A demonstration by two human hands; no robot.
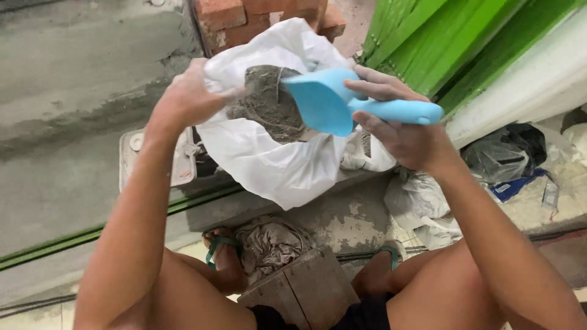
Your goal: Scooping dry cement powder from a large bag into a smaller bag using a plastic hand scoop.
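The right hand (403,131) is closed around the handle of the blue scoop (324,101). The scoop's long axis runs roughly level, handle to the right, bowl pointing left into the mouth of the white bag (275,165). The grey powder (269,104) lies directly left of the bowl, touching its tip. The left hand (192,95) pinches the bag's left rim, holding the mouth open.
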